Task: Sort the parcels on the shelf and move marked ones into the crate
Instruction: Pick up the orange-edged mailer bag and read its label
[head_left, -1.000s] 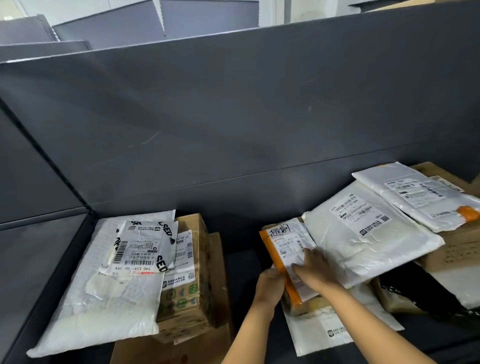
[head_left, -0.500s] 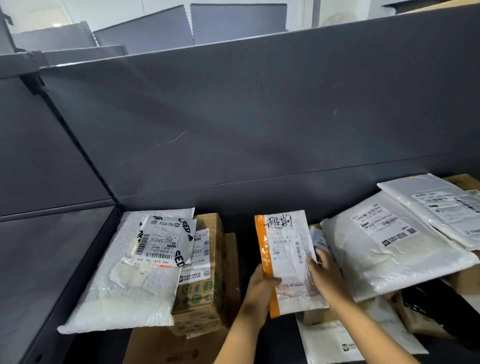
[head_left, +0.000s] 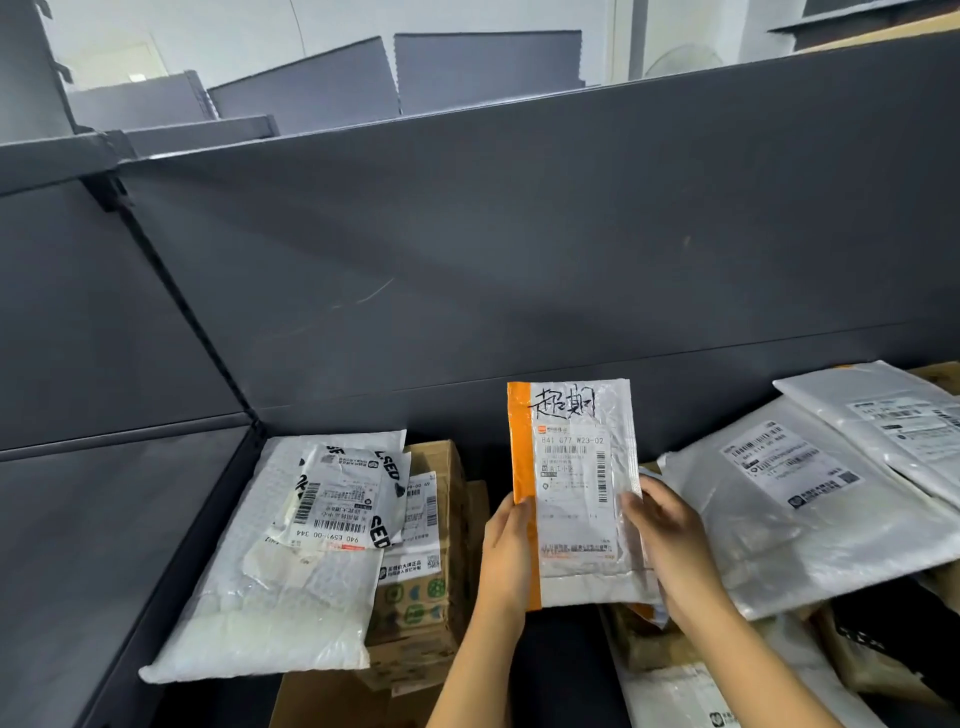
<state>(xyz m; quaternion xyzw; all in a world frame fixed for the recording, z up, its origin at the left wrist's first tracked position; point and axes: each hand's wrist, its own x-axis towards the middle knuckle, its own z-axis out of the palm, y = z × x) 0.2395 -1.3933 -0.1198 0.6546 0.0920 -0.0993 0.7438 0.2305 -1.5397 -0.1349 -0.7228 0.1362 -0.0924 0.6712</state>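
Observation:
I hold a flat white parcel with an orange left edge (head_left: 574, 483) upright in the middle of the shelf, black handwriting across its top and a shipping label below. My left hand (head_left: 506, 556) grips its orange edge, and my right hand (head_left: 662, 540) grips its right edge, thumb on the front. Left of it lie a white padded mailer (head_left: 270, 597), a small black-and-white bag (head_left: 343, 493) on top, and a cardboard box (head_left: 421, 571). Large white mailers (head_left: 810, 509) are stacked on the right. No crate is in view.
A dark grey back panel (head_left: 519, 260) closes the shelf behind the parcels, and a grey side panel (head_left: 93, 519) bounds it on the left. A flat cardboard sheet (head_left: 332, 701) lies under the box. More bags and brown parcels (head_left: 883, 654) sit low at the right.
Both hands pulled the orange-edged parcel out from under the right-hand pile and raised it upright, label facing me. The view shifted left and up.

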